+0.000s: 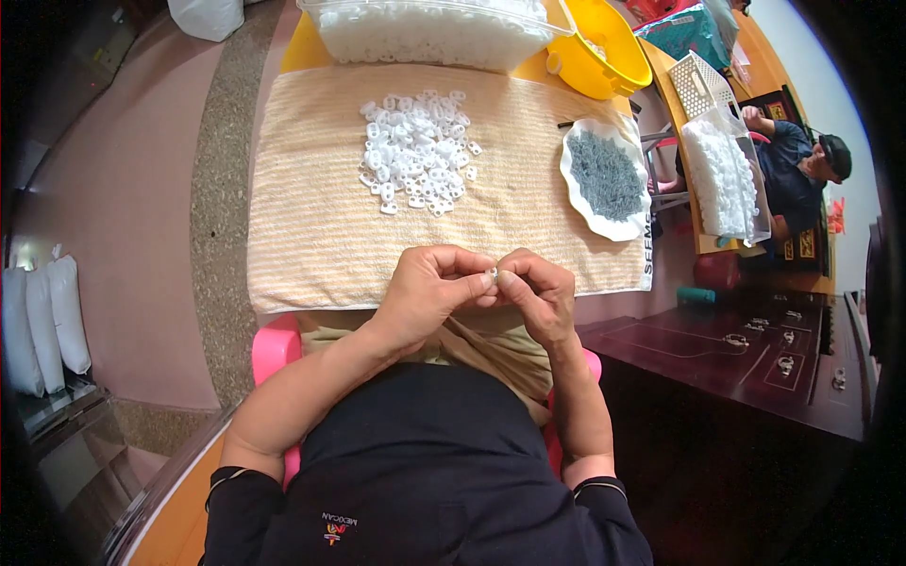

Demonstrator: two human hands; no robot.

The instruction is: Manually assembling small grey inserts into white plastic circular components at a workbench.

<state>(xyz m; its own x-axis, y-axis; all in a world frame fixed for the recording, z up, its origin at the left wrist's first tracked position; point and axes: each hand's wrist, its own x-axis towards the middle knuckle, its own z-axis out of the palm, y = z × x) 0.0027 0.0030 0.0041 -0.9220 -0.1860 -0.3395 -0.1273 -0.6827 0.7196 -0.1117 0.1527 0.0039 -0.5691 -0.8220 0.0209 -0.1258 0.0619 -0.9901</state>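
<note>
My left hand and my right hand meet above the near edge of a striped towel. Between their pinched fingertips is a small white plastic piece, mostly covered by the fingers. Thumbs and forefingers of both hands press on it. Farther off on the towel lies a loose heap of small white plastic pieces with holes in them. To the right, a white scalloped dish holds a pile of small dark grey parts, too fine to make out singly.
A clear bin full of white pieces stands at the towel's far edge, beside a yellow basin. At right, another person sits by a table with a container of white pieces. White sacks stand far left.
</note>
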